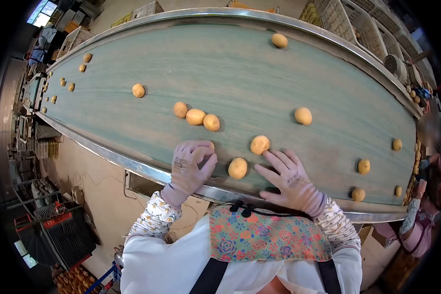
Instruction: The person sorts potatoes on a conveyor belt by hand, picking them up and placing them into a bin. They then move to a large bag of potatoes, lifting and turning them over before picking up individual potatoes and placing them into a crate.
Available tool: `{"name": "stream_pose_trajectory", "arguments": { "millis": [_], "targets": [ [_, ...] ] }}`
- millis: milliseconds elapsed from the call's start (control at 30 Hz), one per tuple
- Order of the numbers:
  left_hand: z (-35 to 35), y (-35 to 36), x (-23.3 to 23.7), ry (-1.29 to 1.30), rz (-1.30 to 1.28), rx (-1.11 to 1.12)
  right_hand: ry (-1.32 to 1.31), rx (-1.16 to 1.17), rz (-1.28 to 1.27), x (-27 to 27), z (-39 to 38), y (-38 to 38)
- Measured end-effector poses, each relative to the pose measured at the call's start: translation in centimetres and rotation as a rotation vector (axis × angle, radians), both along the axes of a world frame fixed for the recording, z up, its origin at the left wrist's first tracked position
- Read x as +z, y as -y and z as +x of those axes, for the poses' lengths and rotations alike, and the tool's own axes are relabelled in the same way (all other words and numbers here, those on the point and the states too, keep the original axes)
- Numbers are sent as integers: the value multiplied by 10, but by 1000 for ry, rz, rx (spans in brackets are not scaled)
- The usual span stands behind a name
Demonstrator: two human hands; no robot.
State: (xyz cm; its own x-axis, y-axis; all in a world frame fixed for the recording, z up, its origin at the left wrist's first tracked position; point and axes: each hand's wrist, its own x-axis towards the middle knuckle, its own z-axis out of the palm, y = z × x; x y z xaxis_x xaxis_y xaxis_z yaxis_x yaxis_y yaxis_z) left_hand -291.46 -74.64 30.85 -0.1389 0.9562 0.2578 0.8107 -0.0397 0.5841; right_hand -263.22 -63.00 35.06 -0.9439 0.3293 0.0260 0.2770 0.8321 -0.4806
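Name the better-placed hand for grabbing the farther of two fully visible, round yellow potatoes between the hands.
Right hand, probably: its fingertips are at that potato, while the left hand curls by another, partly hidden potato.

A single head-worn camera is looking forward and steeply down from above the wearer's chest, with the floral cloth (272, 234) sitting close along the bottom edge. Its very wide lens is bending the metal rim (141, 167) into a curve and leaving the corners black. The green conveyor belt (230, 83) is spanning the middle, the left hand (191, 164) and right hand (290, 182) are showing near and below centre, and crates (337, 20) are appearing farther off, at the upper right.
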Motion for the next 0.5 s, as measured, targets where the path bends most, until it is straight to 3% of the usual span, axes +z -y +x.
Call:
{"name": "stream_pose_trajectory", "arguments": {
  "millis": [100, 133, 200, 267, 367, 400, 433, 500],
  "targets": [
    [-20, 1, -6, 88, -6, 88, 72, -347, 147, -30, 21, -18],
    [-31, -3, 0, 168, -133, 233, 13, -505, 118, -33, 31, -19],
    [-59, -24, -2, -82, 12, 199, -4, -342, 61, -11, 28, -4],
    [-85, -40, -13, -132, -116, 73, 39, -164, -32, 5, 5, 13],
    [-92, -57, -21, -127, -226, -45, 139, -360, 230, -11, 12, -6],
    [-94, -58, -14, -107, -289, -41, 26, -607, 329, -35, 26, -7],
    [-97, -57, -11, -92, -352, -30, 55, -776, 224, -33, 28, -2],
    [-104, -44, -19, 603, -499, 72, 80, -546, 270, -16, 14, 18]
  ]
}}
